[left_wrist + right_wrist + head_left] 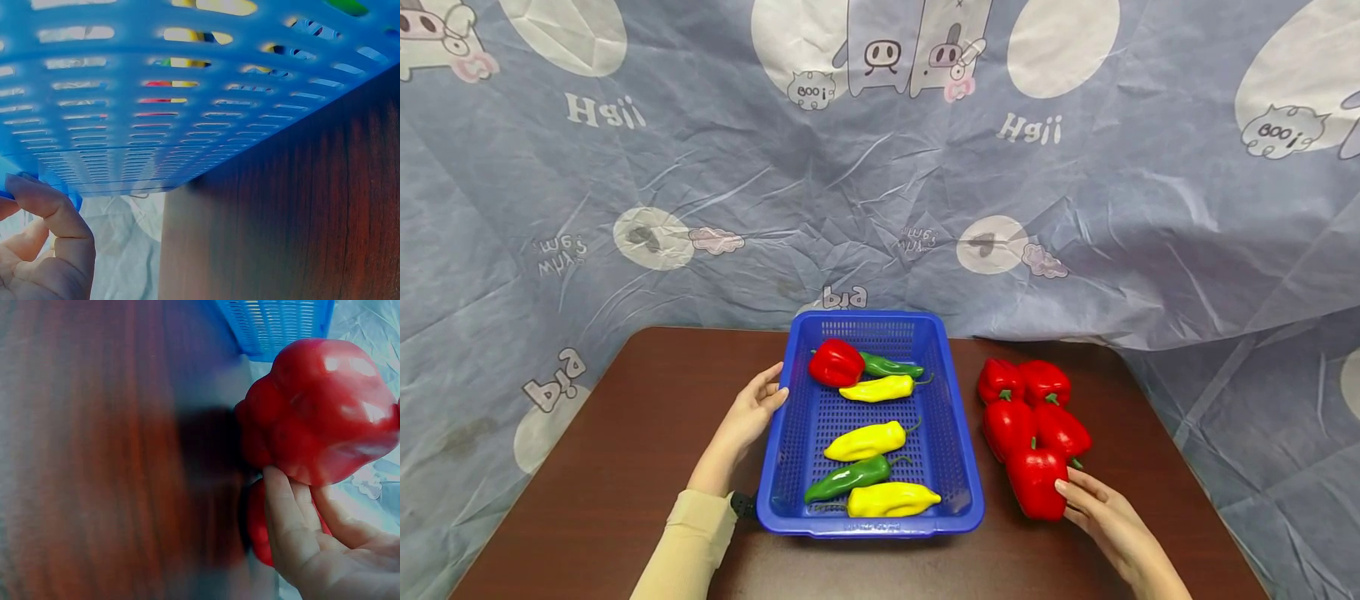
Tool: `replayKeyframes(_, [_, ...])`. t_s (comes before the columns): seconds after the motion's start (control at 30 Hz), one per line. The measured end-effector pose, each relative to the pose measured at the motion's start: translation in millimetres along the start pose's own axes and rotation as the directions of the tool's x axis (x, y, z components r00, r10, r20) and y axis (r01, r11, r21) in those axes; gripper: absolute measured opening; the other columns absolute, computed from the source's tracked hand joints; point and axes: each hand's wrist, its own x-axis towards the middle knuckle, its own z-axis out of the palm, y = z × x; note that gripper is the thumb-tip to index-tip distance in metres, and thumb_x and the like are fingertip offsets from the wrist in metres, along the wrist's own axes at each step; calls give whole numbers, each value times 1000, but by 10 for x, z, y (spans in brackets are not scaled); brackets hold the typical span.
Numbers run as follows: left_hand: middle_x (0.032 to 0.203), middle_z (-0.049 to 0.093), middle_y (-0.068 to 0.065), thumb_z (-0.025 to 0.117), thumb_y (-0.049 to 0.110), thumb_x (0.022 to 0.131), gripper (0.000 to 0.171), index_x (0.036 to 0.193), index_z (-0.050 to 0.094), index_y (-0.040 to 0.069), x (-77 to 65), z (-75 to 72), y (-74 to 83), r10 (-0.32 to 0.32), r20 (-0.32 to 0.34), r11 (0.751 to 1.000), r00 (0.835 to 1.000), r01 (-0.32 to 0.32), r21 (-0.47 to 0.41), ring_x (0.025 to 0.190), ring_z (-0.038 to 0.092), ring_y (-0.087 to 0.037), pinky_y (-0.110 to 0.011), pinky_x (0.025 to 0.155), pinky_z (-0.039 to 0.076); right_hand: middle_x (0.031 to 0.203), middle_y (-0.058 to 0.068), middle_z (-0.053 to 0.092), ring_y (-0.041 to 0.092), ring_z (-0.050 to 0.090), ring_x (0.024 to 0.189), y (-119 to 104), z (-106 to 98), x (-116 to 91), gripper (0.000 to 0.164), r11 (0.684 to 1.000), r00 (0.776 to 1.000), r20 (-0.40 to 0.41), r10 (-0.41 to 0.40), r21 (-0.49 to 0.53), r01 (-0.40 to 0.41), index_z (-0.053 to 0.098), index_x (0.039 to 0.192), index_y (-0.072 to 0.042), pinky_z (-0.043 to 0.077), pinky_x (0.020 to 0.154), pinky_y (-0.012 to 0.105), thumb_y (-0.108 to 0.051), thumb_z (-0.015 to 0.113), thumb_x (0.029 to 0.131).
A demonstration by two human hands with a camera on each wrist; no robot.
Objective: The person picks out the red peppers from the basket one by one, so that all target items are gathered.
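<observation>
A blue plastic basket (pixel 961 417) stands mid-table. My left hand (pixel 760 404) grips its left rim, fingers curled over the edge in the left wrist view. Inside lie a red bell pepper (pixel 837 363) at the back left, two long green peppers (pixel 857 477) and three long yellow peppers (pixel 893 500). To the basket's right, my right hand (pixel 1105 517) touches the right side of the nearest loose red bell pepper (pixel 1036 485) with nearly straight fingers. In the right wrist view the fingertips rest against one side of that pepper (pixel 331 412).
Several more red bell peppers (pixel 1009 425) cluster behind the one at my right hand. The dark brown wooden table (pixel 625 467) ends at a grey-blue printed cloth (pixel 865 183) hanging behind it.
</observation>
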Motion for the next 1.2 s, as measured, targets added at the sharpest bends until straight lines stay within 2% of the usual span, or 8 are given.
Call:
replayKeyframes(0.1, [122,57,-22,51,11,103,58,155,27,7,1,3,-10,6,-2,1000,1000,-6,0,88,61,-8,-23,78,52,132,-2,51,-3,58,104,49,6,-2,70,1000,1000,-8,11,19,-11,19,151,10,51,91,24,-28,52,103])
replayKeyframes(0.2, [121,57,-22,50,10,103,57,155,28,7,9,2,-20,5,-7,1000,1000,-5,-6,88,61,-8,-23,78,52,126,-8,54,0,59,104,89,5,-7,70,999,1000,-3,26,26,-26,18,151,10,51,91,25,-28,51,103])
replayKeyframes(0.47, [123,57,-23,50,9,102,57,155,28,6,16,-3,-17,3,-10,1000,1000,-3,-3,88,61,-7,-22,79,52,142,8,46,-3,59,102,145,42,-5,68,999,1000,-10,28,-15,-28,22,150,12,51,90,24,-27,51,103])
replayKeyframes(0.73, [118,59,-17,51,10,102,58,155,28,8,18,1,-6,-5,-12,1000,1000,5,-16,87,61,-8,-23,77,53,150,28,37,15,57,115,161,96,32,73,996,997,-42,61,-62,-64,25,146,16,52,93,31,-37,50,102])
replayKeyframes(0.9, [119,58,-17,51,10,102,58,155,27,8,15,3,-9,-3,-9,1000,1000,3,-11,89,61,-8,-23,78,52,150,31,35,21,57,119,161,106,36,78,995,996,-57,75,-69,-78,23,146,18,52,95,36,-43,48,103])
replayKeyframes(1.2, [119,58,-19,51,10,102,58,155,28,8,32,-1,-29,-3,-15,1000,1000,3,-15,90,60,-9,-23,79,52,150,29,36,18,59,116,177,112,42,78,994,996,-62,66,-79,-70,26,146,16,53,94,34,-46,45,103])
